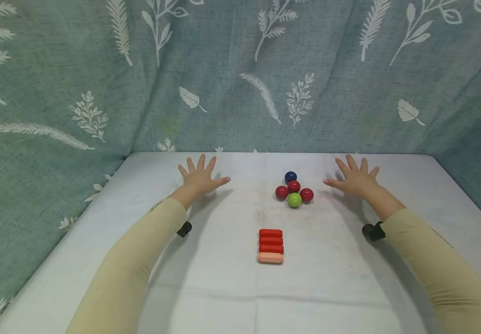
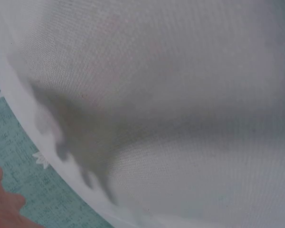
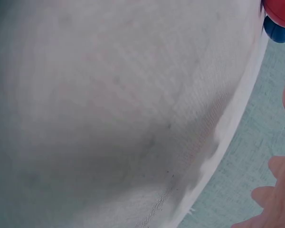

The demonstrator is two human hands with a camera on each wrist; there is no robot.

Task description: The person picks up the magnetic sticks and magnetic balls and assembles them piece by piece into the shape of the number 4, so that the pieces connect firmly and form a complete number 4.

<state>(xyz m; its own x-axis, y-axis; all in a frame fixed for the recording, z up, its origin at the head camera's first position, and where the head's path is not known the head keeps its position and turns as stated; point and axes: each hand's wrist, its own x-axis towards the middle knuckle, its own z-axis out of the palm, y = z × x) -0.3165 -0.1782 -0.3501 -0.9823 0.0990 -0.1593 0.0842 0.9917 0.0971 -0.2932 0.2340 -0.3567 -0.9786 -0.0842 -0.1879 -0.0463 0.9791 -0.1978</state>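
With fingers spread, my left hand (image 1: 199,180) hovers over the far left of the white table, holding nothing. On the far right my right hand (image 1: 356,180) is likewise spread and holds nothing; its thumb points toward a cluster of shiny balls. That cluster has a blue ball (image 1: 291,176) at the back, several red balls, one of them a red ball (image 1: 306,195) on the right, and a green ball (image 1: 294,200) in front. Nearer lie red sausage-like sticks (image 1: 271,240) in a stack of rows, with a paler orange one (image 1: 271,258) closest. Both wrist views show only fingers at the edge.
The white cloth-covered table (image 1: 215,287) has a far edge against a green leaf-patterned curtain (image 1: 223,93), which also hangs on the left and right. Small black devices are strapped at both wrists, one a black device (image 1: 374,231) on the right.
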